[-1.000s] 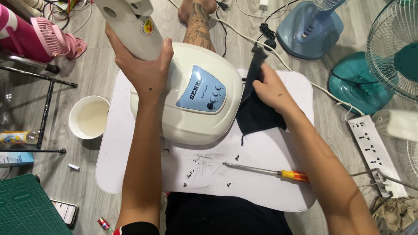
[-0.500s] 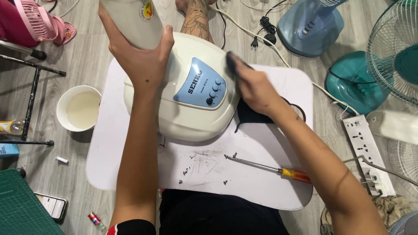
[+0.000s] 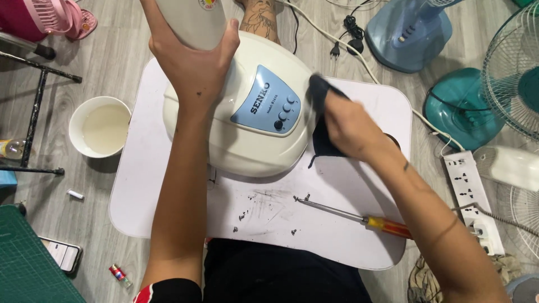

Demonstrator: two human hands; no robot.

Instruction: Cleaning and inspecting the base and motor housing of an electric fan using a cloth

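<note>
A cream fan base (image 3: 247, 146) with a light blue button panel (image 3: 266, 109) lies on a white board (image 3: 337, 230). My left hand (image 3: 193, 67) grips the base's cream stem (image 3: 193, 19) at the top. My right hand (image 3: 351, 126) presses a dark cloth (image 3: 321, 92) against the base's right side, next to the panel. A screwdriver (image 3: 359, 217) with a red and yellow handle lies on the board in front of the base, close to my right forearm.
A white bowl of cloudy liquid (image 3: 100, 126) stands on the floor at left. A blue fan base (image 3: 407, 31), a teal fan base (image 3: 466, 112), a fan grille (image 3: 514, 73) and a power strip (image 3: 471, 202) crowd the right. A green mat (image 3: 28, 264) and a phone (image 3: 62, 253) lie lower left.
My right hand has carried the dark cloth from the board's right side onto the fan base's right flank. My left hand keeps hold of the stem.
</note>
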